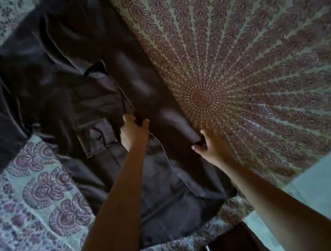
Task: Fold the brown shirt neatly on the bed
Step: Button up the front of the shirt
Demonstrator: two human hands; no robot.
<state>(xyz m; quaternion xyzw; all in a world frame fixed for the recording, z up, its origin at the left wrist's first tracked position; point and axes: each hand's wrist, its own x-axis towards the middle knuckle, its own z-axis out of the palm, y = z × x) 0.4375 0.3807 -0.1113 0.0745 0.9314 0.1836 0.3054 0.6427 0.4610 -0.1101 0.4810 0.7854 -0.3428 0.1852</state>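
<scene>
brown shirt (pixel 66 79) spread on bed (pixel 255 50), one side laid over | L hand (pixel 133 130) + R hand (pixel 209 143) pinching that fold | I est. early; sleeves, far side, final folds left

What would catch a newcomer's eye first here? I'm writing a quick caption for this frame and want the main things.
Most striking is the brown shirt, spread wrinkled across the left and middle of the bed, its buttoned chest pocket near the centre. The left hand and right hand each pinch a long folded strip of it. To the right, the bedspread fans out in a large radial mandala print.
</scene>
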